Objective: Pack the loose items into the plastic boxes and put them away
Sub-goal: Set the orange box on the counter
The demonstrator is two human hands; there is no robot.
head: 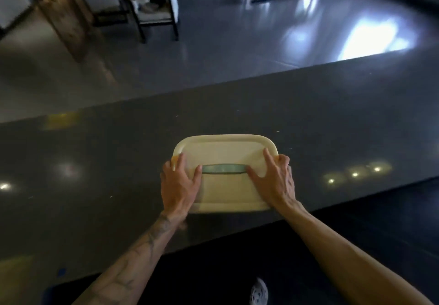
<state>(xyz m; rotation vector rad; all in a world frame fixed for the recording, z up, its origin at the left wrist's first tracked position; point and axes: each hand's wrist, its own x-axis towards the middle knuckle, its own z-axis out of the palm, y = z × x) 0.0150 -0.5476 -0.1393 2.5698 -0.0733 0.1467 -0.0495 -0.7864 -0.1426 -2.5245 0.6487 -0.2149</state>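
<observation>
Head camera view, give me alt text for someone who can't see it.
Two bare hands, the left hand and right hand, press on the cream lid of a plastic box with a green handle, near the front edge of a dark counter. Blurred chairs stand on the floor beyond.
</observation>
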